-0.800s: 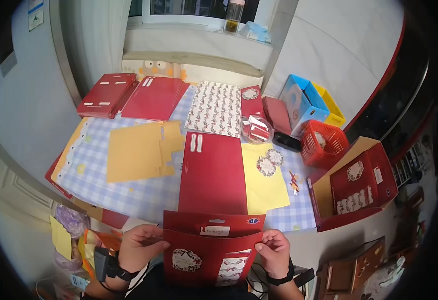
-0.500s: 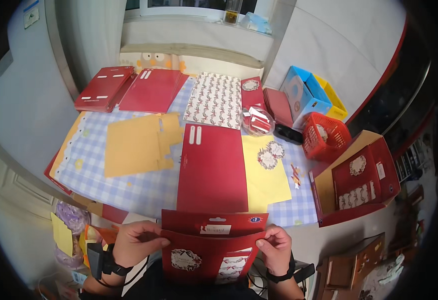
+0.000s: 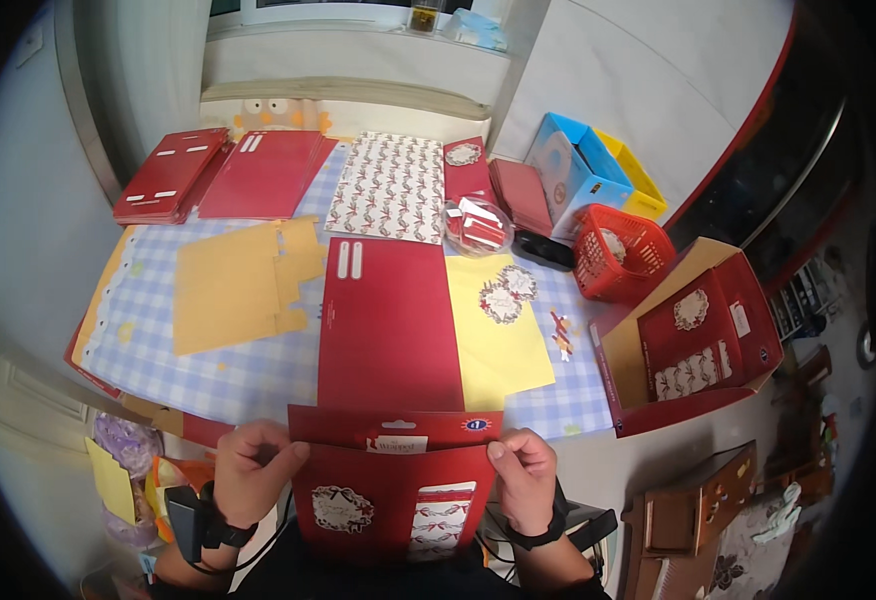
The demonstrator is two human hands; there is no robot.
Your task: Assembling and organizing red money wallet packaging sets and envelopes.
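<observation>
I hold a red card pack (image 3: 393, 480) in front of my body, below the table's near edge. It carries a round white lace sticker, a small patterned panel and a folded top flap. My left hand (image 3: 250, 472) grips its left edge and my right hand (image 3: 524, 478) grips its right edge. Just beyond it a large red sheet (image 3: 388, 315) with two white slots lies flat on the checked tablecloth (image 3: 248, 375). A yellow sheet (image 3: 498, 335) with two round lace stickers (image 3: 508, 293) lies to the right of that sheet.
Orange card pieces (image 3: 238, 280) lie at the left. Stacks of red sheets (image 3: 218, 175), a patterned sheet (image 3: 390, 187) and a clear tub of tags (image 3: 476, 228) sit further back. A red basket (image 3: 620, 252), blue and yellow bins (image 3: 588, 170) and an open carton (image 3: 693, 335) of packs stand right.
The pack sits slightly lower and closer to me; both hands keep the same grip. The view has shifted a little, with nothing on the table moved.
</observation>
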